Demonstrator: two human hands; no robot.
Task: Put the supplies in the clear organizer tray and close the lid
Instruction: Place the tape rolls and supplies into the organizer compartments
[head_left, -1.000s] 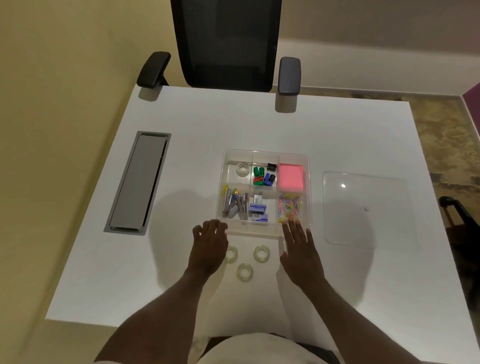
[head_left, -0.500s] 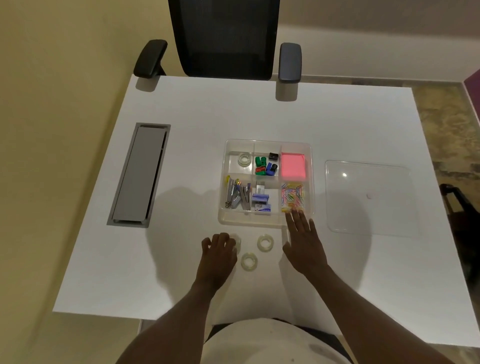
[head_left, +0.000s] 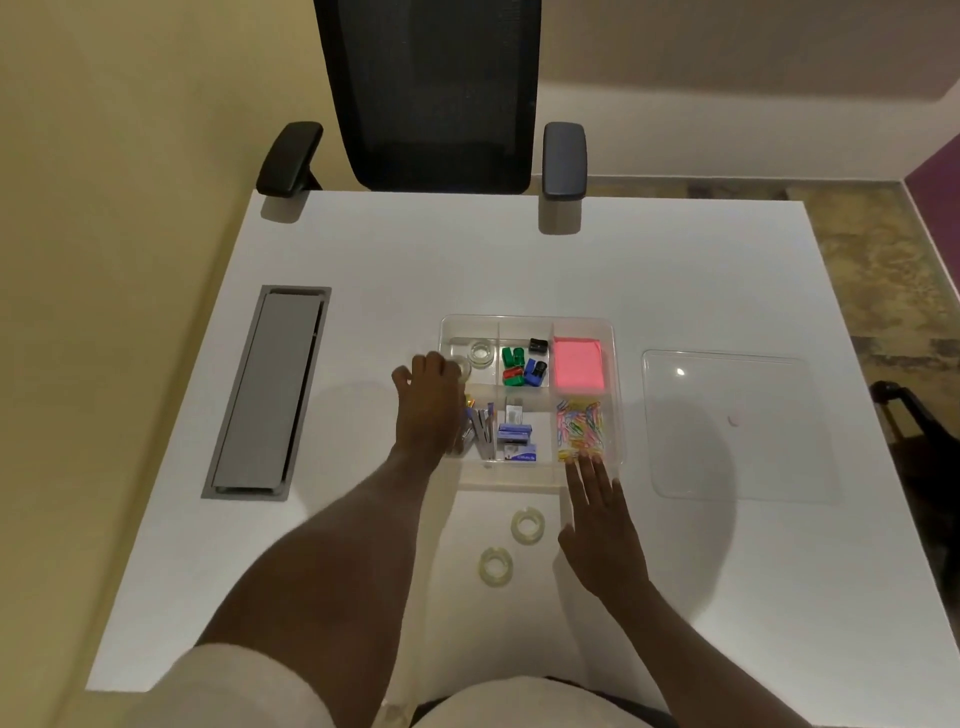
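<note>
White tabletop (head_left: 363, 260), yellow wall to the left, black mesh chair (head_left: 431, 93) pushed in at the far edge. Grey cable hatch (head_left: 267, 392) set flush into the left part of the surface. Left hand (head_left: 428, 400) reaching over the left wall of the clear organizer tray (head_left: 527, 480), fingers curled around a clear tape roll (head_left: 464, 367) at the edge of the far-left compartment. Second tape roll (head_left: 482, 352) lying in that same compartment, just beside the held one. Far-middle compartment: green, red, blue and black sharpeners (head_left: 523, 359). Far-right compartment: pink sticky notes (head_left: 578, 365). Near-left compartment partly hidden by the left hand, with metal tools (head_left: 483, 428) showing. Near-middle compartment: blue staple boxes (head_left: 517, 441). Near-right compartment: coloured paper clips (head_left: 579, 428). Two loose tape rolls on the tabletop in front of the tray, one nearer the person (head_left: 496, 566), one closer to the tray (head_left: 528, 526). Right hand (head_left: 602, 525) flat and open, palm down, empty, fingertips at the tray's near-right corner; contact with the rim unclear. Clear lid (head_left: 737, 426) lying flat on the tabletop well to the right of the tray, apart from it.
</note>
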